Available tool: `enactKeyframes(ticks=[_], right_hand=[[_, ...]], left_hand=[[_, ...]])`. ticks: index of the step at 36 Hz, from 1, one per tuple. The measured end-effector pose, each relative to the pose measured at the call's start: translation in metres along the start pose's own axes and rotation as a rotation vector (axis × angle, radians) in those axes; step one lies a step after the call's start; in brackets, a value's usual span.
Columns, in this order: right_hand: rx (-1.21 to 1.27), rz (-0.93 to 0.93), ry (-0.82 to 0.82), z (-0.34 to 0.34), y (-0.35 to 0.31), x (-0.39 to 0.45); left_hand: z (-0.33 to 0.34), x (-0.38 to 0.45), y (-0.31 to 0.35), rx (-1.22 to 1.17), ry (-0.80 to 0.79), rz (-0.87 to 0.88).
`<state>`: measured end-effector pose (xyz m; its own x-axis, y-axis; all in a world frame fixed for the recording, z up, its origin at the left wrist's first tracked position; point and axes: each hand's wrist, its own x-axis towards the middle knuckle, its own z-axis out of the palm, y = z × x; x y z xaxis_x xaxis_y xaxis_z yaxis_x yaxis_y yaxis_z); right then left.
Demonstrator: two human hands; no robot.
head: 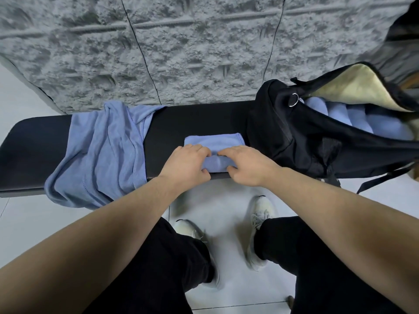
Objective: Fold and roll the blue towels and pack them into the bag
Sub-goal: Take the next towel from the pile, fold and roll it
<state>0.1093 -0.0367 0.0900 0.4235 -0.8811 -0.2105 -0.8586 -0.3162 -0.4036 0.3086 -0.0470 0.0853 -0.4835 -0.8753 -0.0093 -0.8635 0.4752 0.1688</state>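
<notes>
A folded blue towel (215,141) lies on the black bench (34,141), its near end rolled up. My left hand (186,164) and my right hand (247,164) both grip that roll, fingers curled over its top and thumbs under its near side. Left of them a pile of loose blue towels (102,152) drapes over the bench's front edge. At the right stands the open black bag (294,137) with a cream lining; several rolled blue towels (353,116) lie side by side inside it.
A grey rough-textured wall (181,53) rises right behind the bench. Below the bench is a pale tiled floor (222,211), with my black trousers and white shoes. A bag strap (385,177) hangs off the bench's right end.
</notes>
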Motion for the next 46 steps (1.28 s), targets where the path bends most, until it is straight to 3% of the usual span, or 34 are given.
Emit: enactKeyframes(ticks=[6, 12, 17, 26, 46], right_hand=[[0.0, 0.038, 0.012, -0.001, -0.003, -0.003], [-0.1, -0.057, 0.159, 0.004, 0.003, 0.001], [-0.066, -0.052, 0.101, 0.007, 0.01, 0.004], [0.034, -0.027, 0.056, 0.007, 0.015, 0.012], [0.107, 0.058, -0.051, -0.006, 0.005, 0.003]], left_hand=[[0.001, 0.001, -0.002, -0.123, -0.019, -0.066], [0.007, 0.009, -0.007, -0.186, -0.033, -0.134], [0.006, 0.012, -0.006, -0.182, -0.055, -0.173], [0.009, 0.001, -0.013, -0.097, 0.107, 0.041], [-0.005, -0.001, -0.004, -0.058, -0.153, 0.047]])
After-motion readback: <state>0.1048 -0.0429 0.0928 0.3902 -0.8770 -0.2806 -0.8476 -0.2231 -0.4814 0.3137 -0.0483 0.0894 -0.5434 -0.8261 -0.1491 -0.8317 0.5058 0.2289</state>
